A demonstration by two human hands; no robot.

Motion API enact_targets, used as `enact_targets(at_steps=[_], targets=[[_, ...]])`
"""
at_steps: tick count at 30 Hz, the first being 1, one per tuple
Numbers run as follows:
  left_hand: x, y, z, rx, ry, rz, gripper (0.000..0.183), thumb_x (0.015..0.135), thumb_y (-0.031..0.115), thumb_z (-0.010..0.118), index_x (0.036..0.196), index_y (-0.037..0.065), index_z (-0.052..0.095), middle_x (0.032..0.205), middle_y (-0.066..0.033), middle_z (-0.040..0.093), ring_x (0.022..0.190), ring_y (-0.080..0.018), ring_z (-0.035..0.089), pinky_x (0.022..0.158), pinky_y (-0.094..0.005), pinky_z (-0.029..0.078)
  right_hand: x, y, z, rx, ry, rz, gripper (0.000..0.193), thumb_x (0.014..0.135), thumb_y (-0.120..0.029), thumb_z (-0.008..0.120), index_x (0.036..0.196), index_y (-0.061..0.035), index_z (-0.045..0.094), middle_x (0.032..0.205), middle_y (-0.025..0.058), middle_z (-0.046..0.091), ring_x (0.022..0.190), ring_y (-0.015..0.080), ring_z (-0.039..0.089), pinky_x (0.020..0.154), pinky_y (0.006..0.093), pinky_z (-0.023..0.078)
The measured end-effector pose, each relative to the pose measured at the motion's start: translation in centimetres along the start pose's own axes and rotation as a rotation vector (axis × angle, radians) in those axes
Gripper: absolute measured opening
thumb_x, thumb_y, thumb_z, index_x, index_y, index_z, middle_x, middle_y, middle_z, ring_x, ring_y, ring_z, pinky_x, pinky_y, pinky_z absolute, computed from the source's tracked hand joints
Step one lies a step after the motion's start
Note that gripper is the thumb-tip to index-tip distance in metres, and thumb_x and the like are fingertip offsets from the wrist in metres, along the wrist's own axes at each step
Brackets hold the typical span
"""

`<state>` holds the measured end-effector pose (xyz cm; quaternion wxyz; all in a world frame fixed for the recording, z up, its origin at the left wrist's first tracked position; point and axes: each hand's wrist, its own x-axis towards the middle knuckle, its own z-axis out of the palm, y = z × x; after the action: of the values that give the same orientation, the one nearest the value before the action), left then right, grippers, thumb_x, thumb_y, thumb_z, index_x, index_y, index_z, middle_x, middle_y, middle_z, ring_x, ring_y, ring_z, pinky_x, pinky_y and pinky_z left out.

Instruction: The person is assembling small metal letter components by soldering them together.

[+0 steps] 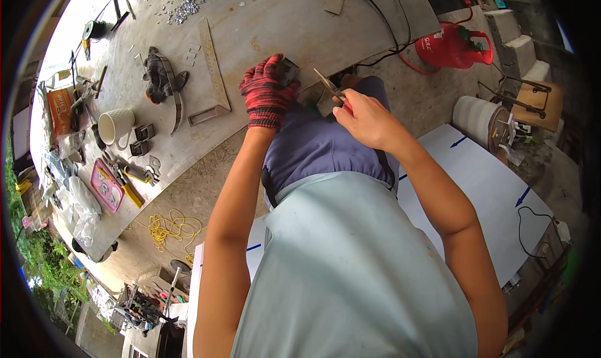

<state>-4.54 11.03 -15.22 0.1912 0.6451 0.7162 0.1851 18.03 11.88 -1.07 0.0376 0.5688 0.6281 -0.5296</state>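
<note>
My left hand [266,94], in a red and black striped knit glove, is at the near edge of the metal-topped table [250,20]. Its fingers are closed on a small dark metal bracket [288,72], partly hidden behind the glove. Bare, my right hand [368,121] grips a pair of long-nose pliers [327,83] by its red handles. The tips of the pliers point up and left toward the bracket, a short gap away from it. Beneath both hands are my lap and purple-grey trousers [319,139].
On the table's left lie a steel square [215,70], a dark glove [159,76], a white mug [115,127], two metal brackets [141,139], a pink tray [107,184] and scattered metal bits [186,6]. A red gas cylinder [447,47] stands at right; yellow cord [169,230] lies on the floor.
</note>
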Motion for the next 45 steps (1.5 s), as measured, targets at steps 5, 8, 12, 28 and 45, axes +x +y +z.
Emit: enact_targets(at_steps=[5, 8, 12, 28, 45], targets=[[-0.5, 0.7, 0.8, -0.138, 0.169, -0.048, 0.061, 0.069, 0.025, 0.089, 0.127, 0.019, 0.068, 0.121, -0.013, 0.068, 0.113, -0.0342, 0.062, 0.099, -0.0483, 0.049, 2.0, -0.9, -0.5, -0.294, 0.092, -0.088, 0.033, 0.1, -0.027, 0.058, 0.096, 0.0052, 0.055, 0.091, 0.0236, 0.066, 0.09, 0.0433, 0.065, 0.083, 0.0485, 0.051], [-1.0, 2.0, -0.2, -0.393, 0.406, 0.129, 0.06, 0.07, 0.01, 0.089, 0.126, 0.018, 0.068, 0.113, -0.0113, 0.067, 0.106, -0.0322, 0.065, 0.09, -0.0437, 0.055, 2.0, -2.4, -1.1, -0.37, 0.009, -0.053, 0.033, 0.098, -0.028, 0.058, 0.094, 0.0055, 0.056, 0.092, 0.0251, 0.068, 0.093, 0.0458, 0.066, 0.081, 0.0495, 0.051], [-1.5, 2.6, -2.3, -0.381, 0.407, 0.225, 0.058, 0.071, 0.003, 0.087, 0.125, 0.015, 0.068, 0.115, -0.012, 0.068, 0.108, -0.0317, 0.066, 0.09, -0.0416, 0.057, 1.3, -4.7, -2.2, -0.372, -0.078, 0.018, 0.032, 0.096, -0.026, 0.056, 0.09, 0.0057, 0.056, 0.084, 0.0256, 0.066, 0.083, 0.0442, 0.066, 0.077, 0.0502, 0.051], [-1.7, 2.6, -3.9, -0.524, 0.448, 0.445, 0.055, 0.072, -0.005, 0.084, 0.121, 0.011, 0.067, 0.127, -0.0132, 0.072, 0.109, -0.0289, 0.072, 0.093, -0.0385, 0.059, -1.5, -6.9, -4.5, -0.322, -0.156, 0.047, 0.031, 0.093, -0.023, 0.054, 0.083, 0.0062, 0.057, 0.071, 0.0235, 0.062, 0.066, 0.0386, 0.061, 0.067, 0.0491, 0.049], [-2.8, 3.1, -5.5, -0.514, 0.304, 0.431, 0.054, 0.073, -0.002, 0.087, 0.122, 0.009, 0.067, 0.127, -0.0129, 0.072, 0.116, -0.0266, 0.071, 0.099, -0.0371, 0.057, -3.7, -7.2, -3.6, -0.616, -0.022, -0.307, 0.014, 0.088, -0.002, 0.056, 0.086, 0.0095, 0.064, 0.08, 0.031, 0.068, 0.079, 0.0483, 0.069, 0.074, 0.0535, 0.055]])
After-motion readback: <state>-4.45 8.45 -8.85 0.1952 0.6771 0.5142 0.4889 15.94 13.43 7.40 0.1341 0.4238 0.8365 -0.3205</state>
